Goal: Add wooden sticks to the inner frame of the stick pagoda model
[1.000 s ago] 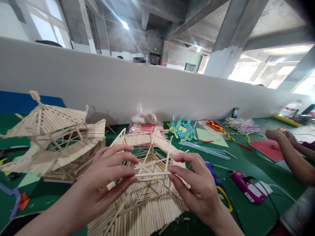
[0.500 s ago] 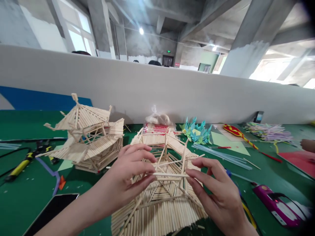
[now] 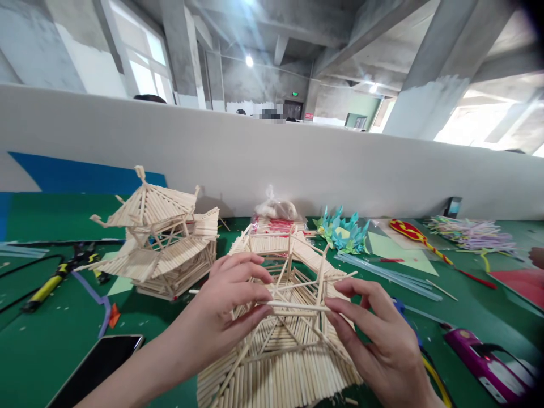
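Between my two hands a thin wooden stick (image 3: 297,306) lies level across the upright posts of a wooden-stick model (image 3: 280,374). My left hand (image 3: 238,289) pinches its left end between thumb and fingers. At the other end, my right hand (image 3: 369,323) has thumb and fingertips closed on the stick beside a post. The model under my hands has a wide sloping roof of sticks laid side by side, with an open frame above it. Part of that frame is hidden behind my left hand.
A taller stick pavilion (image 3: 161,238) stands left. Nearby lie a yellow-black tool (image 3: 49,289) and a phone (image 3: 97,374). Behind are bagged sticks (image 3: 278,224) and teal folded paper (image 3: 344,232). Glue sticks (image 3: 386,275) and a purple device (image 3: 488,362) lie right. Another person's hand (image 3: 536,256) shows at the edge.
The whole view has shifted slightly, so everything sits a little farther right and lower. Both hands keep their pinch on the stick, which stays at the same place on the frame.
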{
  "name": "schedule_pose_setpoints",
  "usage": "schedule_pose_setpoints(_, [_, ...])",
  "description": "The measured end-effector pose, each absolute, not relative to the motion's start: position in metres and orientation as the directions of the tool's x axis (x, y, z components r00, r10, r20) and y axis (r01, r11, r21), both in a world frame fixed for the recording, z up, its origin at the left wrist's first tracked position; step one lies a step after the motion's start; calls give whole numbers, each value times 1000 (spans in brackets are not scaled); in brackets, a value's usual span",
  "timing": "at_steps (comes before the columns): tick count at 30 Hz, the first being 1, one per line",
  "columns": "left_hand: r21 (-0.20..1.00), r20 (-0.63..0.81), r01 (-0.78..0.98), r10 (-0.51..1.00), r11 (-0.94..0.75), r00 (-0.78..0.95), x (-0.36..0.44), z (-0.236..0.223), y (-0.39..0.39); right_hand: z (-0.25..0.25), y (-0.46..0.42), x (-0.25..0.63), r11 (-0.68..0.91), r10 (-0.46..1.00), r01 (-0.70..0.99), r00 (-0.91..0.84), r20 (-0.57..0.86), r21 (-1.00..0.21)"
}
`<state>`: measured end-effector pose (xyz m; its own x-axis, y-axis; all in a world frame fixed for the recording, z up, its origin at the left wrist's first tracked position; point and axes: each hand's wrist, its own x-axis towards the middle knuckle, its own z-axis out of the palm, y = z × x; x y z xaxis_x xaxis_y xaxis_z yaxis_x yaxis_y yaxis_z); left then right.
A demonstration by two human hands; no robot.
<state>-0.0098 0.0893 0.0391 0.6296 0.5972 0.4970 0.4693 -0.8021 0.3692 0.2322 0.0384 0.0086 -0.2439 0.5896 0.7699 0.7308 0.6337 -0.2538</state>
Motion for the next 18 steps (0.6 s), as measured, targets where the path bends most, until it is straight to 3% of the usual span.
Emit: schedule_pose_setpoints(18, [371,501,468,597,-802,627,-8,38,92,9,37,232,637,580,732,-249,776,-242])
